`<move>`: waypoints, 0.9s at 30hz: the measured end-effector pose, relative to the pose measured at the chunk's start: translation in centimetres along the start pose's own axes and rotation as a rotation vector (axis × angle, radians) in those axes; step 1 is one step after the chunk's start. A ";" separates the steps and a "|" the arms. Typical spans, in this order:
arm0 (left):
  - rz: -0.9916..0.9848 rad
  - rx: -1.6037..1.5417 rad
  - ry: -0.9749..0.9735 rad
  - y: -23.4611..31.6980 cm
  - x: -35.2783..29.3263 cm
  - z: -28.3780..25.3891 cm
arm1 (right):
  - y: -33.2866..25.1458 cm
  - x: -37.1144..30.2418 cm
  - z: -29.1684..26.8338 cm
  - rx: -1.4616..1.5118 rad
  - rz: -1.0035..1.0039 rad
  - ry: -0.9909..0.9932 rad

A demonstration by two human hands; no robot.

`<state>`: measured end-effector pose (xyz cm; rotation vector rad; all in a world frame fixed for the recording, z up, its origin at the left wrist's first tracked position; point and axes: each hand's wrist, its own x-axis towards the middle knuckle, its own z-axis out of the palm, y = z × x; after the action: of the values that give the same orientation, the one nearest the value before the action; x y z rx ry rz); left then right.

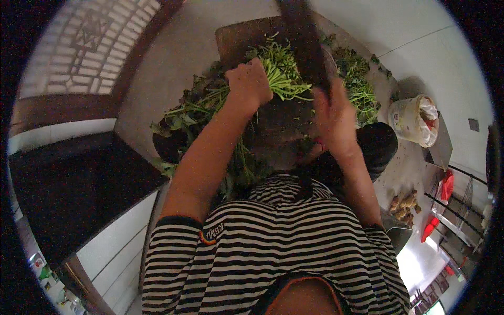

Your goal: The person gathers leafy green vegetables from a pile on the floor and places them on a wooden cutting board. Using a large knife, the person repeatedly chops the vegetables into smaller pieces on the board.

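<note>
My left hand [248, 84] is closed around a bunch of green leafy stems [286, 88], pressing it down on a dark wooden board [281, 119]. Cut stem ends stick out to the right of this fist, while the leafy part [184, 118] trails off to the left. Short chopped pieces [279, 51] lie heaped just beyond the fist. In my right hand [337, 119] is a large dark knife [303, 39], its broad blade blurred and pointing away from me, raised to the right of the stem ends.
More greens [359, 79] lie on the floor right of the board. A white bucket [407, 118] stands by the right wall, with brown lumps [404, 207] nearer me. A black-topped cabinet [79, 184] is on the left, below a lattice panel [89, 52].
</note>
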<state>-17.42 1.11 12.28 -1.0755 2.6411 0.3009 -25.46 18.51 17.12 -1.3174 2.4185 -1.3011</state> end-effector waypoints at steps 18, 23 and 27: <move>0.015 0.032 0.066 -0.3 0.7 1.3 | 4.2 -0.6 5.4 -0.067 0.130 -0.184; 0.019 0.039 0.124 0.0 0.2 0.9 | 1.0 1.6 1.1 -0.028 0.080 -0.089; 0.012 0.042 0.037 0.5 0.3 0.0 | 0.4 1.9 2.1 0.038 -0.027 0.121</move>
<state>-18.03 1.27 12.27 -1.0619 2.6749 0.2284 -25.98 15.85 16.05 -1.3020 2.4477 -1.4669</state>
